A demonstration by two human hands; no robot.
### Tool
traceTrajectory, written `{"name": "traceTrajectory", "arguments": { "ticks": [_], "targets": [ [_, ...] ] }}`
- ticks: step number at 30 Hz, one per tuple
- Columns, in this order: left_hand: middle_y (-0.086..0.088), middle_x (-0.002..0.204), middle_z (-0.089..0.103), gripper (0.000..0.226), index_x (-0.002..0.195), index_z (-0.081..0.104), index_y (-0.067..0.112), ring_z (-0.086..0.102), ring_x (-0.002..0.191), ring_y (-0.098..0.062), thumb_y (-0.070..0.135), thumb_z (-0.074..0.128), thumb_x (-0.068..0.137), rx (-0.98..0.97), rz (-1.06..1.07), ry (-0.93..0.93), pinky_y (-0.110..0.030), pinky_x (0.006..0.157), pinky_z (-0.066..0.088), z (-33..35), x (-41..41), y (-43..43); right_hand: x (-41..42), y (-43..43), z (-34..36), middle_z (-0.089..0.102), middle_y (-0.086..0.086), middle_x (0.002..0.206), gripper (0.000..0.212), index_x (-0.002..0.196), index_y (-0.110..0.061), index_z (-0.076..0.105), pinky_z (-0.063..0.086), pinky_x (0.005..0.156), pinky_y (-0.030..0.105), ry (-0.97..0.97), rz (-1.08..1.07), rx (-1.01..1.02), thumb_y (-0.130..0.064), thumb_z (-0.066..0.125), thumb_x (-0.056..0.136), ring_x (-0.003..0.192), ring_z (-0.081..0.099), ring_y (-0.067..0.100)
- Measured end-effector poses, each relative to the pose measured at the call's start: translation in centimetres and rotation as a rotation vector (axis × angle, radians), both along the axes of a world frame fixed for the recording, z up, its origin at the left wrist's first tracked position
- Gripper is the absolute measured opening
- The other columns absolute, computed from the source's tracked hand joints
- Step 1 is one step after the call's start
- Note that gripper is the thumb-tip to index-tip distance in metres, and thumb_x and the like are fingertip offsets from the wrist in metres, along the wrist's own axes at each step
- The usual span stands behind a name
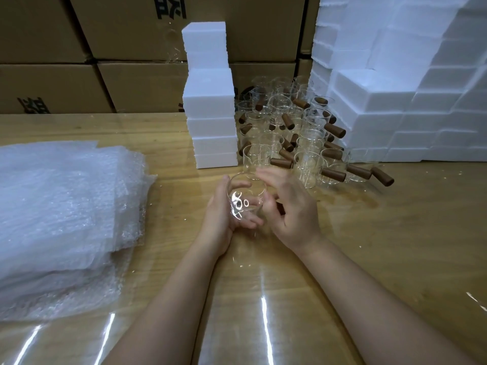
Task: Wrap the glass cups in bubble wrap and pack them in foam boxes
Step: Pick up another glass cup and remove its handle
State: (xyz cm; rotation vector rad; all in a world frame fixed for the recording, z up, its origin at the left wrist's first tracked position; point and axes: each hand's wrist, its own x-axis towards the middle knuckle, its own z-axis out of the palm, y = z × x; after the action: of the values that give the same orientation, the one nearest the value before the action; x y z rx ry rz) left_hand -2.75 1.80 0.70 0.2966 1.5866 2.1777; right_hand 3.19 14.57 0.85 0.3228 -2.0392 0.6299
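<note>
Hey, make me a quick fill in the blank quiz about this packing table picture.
1. The clear glass cup is held in the left hand, over a wide table made of ____.
2. The pile of translucent bubble wrap sheets lies on the table's ____ side.
3. The cups waiting at the back have handles coloured ____.
Missing words: wood; left; brown.

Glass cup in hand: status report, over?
Left hand grips glass cup, unwrapped. Right hand at its handle side, grip unclear. Bubble wrap stacked left, nothing between.
</note>
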Motion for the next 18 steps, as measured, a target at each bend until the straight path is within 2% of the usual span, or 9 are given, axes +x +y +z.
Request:
{"name": "traceTrajectory", "arguments": {
  "ticks": [2, 5, 7, 10, 12, 16, 18],
  "targets": [
    [-0.01, 0.067, 0.067, 0.05, 0.106, 0.06, 0.011, 0.062, 0.045, -0.023, 0.053, 0.034, 0.096, 0.044, -0.018, -0.018, -0.022, 0.039, 0.049, 0.05, -0.11, -0.28, -0.04, -0.1, 0.09, 0.063, 0.006, 0.123, 0.031, 0.113, -0.006, 0.068, 0.05, 0.09, 0.031, 0.006, 0.024, 0.053, -0.011, 0.046, 0.092, 0.108, 0.062, 0.02],
    [-0.013, 0.082, 0.063, 0.064, 0.119, 0.057, 0.008, 0.063, 0.05, -0.021, 0.061, 0.041, 0.086, 0.084, -0.064, -0.034, -0.023, 0.044, 0.051, 0.02, -0.1, -0.39, -0.11, -0.07, 0.09, 0.061, 0.007, 0.127, 0.035, 0.116, -0.003, 0.066, 0.049, 0.094, 0.037, -0.014, 0.023, 0.024, -0.01, 0.04, 0.094, 0.116, 0.059, 0.021],
    [-0.014, 0.088, 0.059, 0.069, 0.115, 0.058, 0.004, 0.062, 0.052, -0.019, 0.064, 0.039, 0.086, 0.101, -0.096, -0.054, -0.022, 0.047, 0.052, -0.01, -0.09, -0.38, -0.17, -0.08, 0.0, 0.06, 0.008, 0.128, 0.036, 0.117, -0.002, 0.065, 0.048, 0.096, 0.039, -0.025, 0.01, 0.021, -0.008, 0.038, 0.095, 0.118, 0.058, 0.022],
    [-0.013, 0.088, 0.063, 0.071, 0.101, 0.056, 0.004, 0.063, 0.052, -0.019, 0.069, 0.039, 0.078, 0.074, -0.116, -0.093, -0.022, 0.043, 0.048, 0.07, -0.09, -0.2, -0.24, -0.23, -0.08, 0.06, 0.01, 0.128, 0.036, 0.119, 0.0, 0.063, 0.049, 0.095, 0.039, -0.057, 0.003, 0.003, -0.009, 0.037, 0.096, 0.118, 0.058, 0.02],
    [-0.013, 0.09, 0.065, 0.073, 0.103, 0.054, 0.004, 0.063, 0.053, -0.02, 0.069, 0.038, 0.075, 0.06, -0.115, -0.094, -0.022, 0.042, 0.046, -0.03, -0.18, -0.11, -0.2, -0.21, -0.12, 0.06, 0.01, 0.128, 0.037, 0.12, 0.0, 0.063, 0.05, 0.093, 0.038, -0.078, -0.005, -0.007, -0.01, 0.037, 0.096, 0.117, 0.059, 0.019],
    [-0.009, 0.089, 0.072, 0.072, 0.111, 0.053, 0.002, 0.069, 0.064, -0.019, 0.065, 0.04, 0.081, 0.149, -0.061, -0.142, -0.022, 0.052, 0.053, -0.22, -0.39, -0.36, -0.2, -0.26, -0.13, 0.06, 0.011, 0.129, 0.037, 0.121, 0.001, 0.062, 0.049, 0.097, 0.039, -0.087, -0.03, 0.029, -0.012, 0.038, 0.096, 0.118, 0.058, 0.02],
    [-0.015, 0.104, 0.07, 0.075, 0.12, 0.051, -0.003, 0.07, 0.073, -0.02, 0.063, 0.037, 0.088, 0.204, -0.014, -0.189, -0.024, 0.059, 0.057, -0.21, -0.6, -0.54, -0.32, -0.47, -0.15, 0.059, 0.012, 0.129, 0.037, 0.122, 0.002, 0.061, 0.045, 0.102, 0.041, -0.087, -0.021, 0.069, -0.012, 0.038, 0.096, 0.121, 0.056, 0.02]
  ]
}}
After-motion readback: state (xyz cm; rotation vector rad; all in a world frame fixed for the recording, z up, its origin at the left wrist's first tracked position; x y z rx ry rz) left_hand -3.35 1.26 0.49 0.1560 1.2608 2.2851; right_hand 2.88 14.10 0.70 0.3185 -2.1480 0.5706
